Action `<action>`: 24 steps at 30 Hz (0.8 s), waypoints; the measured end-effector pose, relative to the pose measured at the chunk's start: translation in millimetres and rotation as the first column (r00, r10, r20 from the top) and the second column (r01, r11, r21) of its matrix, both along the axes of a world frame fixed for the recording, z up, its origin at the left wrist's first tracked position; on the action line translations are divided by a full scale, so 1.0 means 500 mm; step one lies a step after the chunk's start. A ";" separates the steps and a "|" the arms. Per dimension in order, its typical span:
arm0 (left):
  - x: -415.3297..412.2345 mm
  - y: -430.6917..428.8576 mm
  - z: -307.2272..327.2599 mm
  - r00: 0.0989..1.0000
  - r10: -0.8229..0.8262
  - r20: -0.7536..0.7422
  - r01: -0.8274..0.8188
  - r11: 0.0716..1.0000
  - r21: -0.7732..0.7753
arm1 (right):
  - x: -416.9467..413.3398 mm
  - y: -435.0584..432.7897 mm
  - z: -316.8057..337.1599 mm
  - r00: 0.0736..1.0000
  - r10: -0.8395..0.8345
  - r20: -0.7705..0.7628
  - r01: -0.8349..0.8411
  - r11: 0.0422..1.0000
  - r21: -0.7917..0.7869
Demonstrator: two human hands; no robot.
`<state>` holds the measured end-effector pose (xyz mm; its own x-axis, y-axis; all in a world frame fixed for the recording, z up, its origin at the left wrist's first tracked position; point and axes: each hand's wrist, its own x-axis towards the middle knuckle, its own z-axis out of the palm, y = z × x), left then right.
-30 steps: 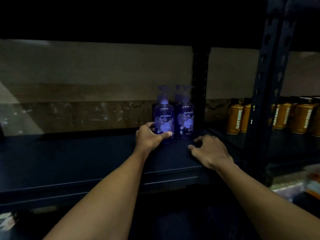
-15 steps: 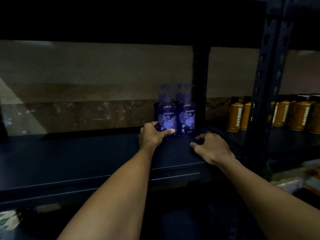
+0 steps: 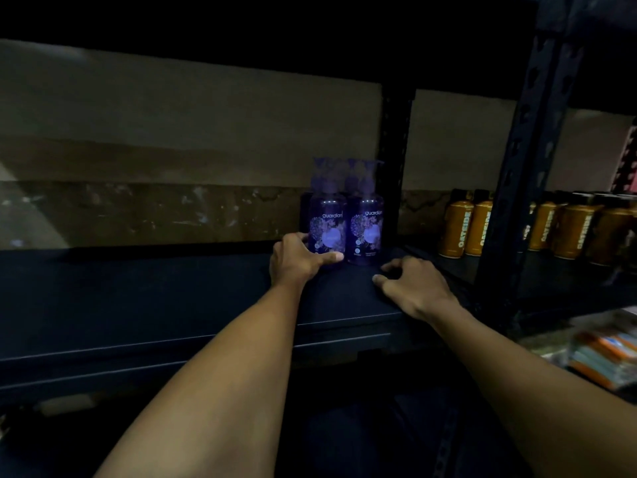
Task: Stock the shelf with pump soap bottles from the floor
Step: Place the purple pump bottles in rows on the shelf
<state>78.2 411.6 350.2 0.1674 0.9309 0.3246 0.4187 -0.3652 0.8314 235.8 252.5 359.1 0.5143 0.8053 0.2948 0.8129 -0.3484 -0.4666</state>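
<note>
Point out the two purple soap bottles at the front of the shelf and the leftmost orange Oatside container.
left soap bottle [image 3: 327, 231]: head view, on its front label.
right soap bottle [image 3: 367, 231]: head view, on its front label.
leftmost orange Oatside container [image 3: 457, 232]: head view, on its lettered side.

Both bare forearms reach forward. The left hand wraps the base of a soap bottle, thumb across its front. The right hand lies palm down, fingers loosely bent, thumb out sideways
</note>
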 end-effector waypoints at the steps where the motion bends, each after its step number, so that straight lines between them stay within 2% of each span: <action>1: 0.000 -0.001 0.000 1.000 -0.002 -0.001 0.002 1.000 0.005 | 0.000 0.000 -0.001 1.000 -0.002 -0.001 0.002 1.000 0.007; 9: -0.018 -0.045 0.020 0.999 -0.044 0.005 0.044 0.999 0.028 | -0.006 -0.016 -0.005 1.000 0.019 -0.020 -0.017 0.996 0.092; 11: -0.028 -0.081 0.029 0.997 -0.072 0.003 0.072 0.994 0.077 | -0.013 -0.040 -0.008 0.995 0.074 -0.063 -0.061 0.979 0.195; 13: -0.050 -0.132 0.037 0.994 -0.107 -0.010 0.107 0.982 0.155 | -0.026 -0.082 -0.016 0.973 0.182 -0.144 -0.119 0.923 0.365; 14: -0.063 -0.162 0.038 0.992 -0.129 -0.012 0.129 0.968 0.215 | -0.032 -0.115 -0.025 0.960 0.240 -0.142 -0.155 0.883 0.443; 16: -0.098 -0.246 0.027 0.980 -0.198 0.012 0.182 0.924 0.335 | -0.045 -0.196 -0.057 0.955 0.296 -0.011 -0.246 0.815 0.525; 18: -0.129 -0.330 -0.001 0.956 -0.290 0.053 0.244 0.878 0.411 | -0.047 -0.266 -0.104 0.941 0.320 0.109 -0.327 0.779 0.535; 19: -0.138 -0.371 -0.024 0.941 -0.334 0.058 0.282 0.866 0.412 | -0.042 -0.297 -0.140 0.937 0.332 0.103 -0.335 0.785 0.521; 22: -0.152 -0.447 -0.121 0.924 -0.380 0.043 0.339 0.867 0.364 | -0.029 -0.360 -0.248 0.948 0.319 -0.001 -0.279 0.832 0.479; 24: -0.148 -0.488 -0.214 0.927 -0.375 0.028 0.357 0.901 0.247 | -0.024 -0.401 -0.342 0.953 0.291 -0.081 -0.236 0.884 0.403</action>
<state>4.1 167.8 243.0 0.4490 0.7050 0.5489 0.1595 -0.6677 0.7271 223.6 52.1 188.3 0.3559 0.7543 0.5518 0.7689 0.0992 -0.6316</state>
